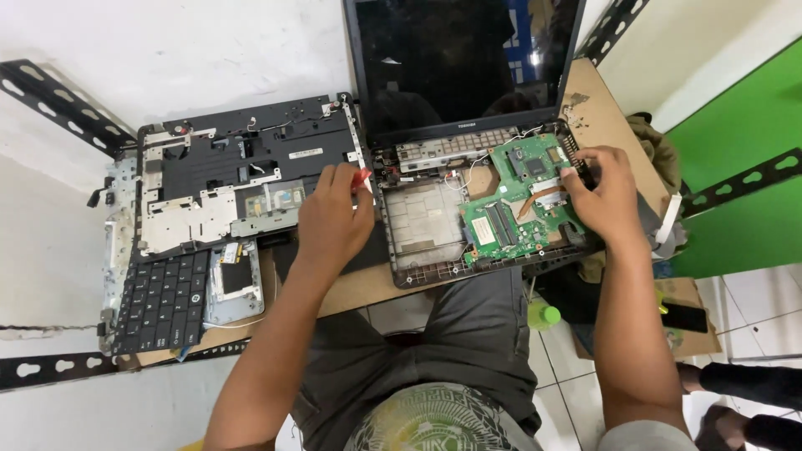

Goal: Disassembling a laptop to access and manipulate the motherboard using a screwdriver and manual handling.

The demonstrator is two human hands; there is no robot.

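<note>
Green motherboard (518, 196), long axis left-right in laptop base (426, 225); right hand (606, 196) pinches its edge; left hand (334, 221) grips red-handled tool (361, 178).

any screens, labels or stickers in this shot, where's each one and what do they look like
Laptop screen: top centre, upright behind the opened base, dark rectangle, switched off, with reflections.
White sticker: on the black cover panel at left, small narrow strip.
White label: on the green circuit board's lower left, small rectangle.
</note>
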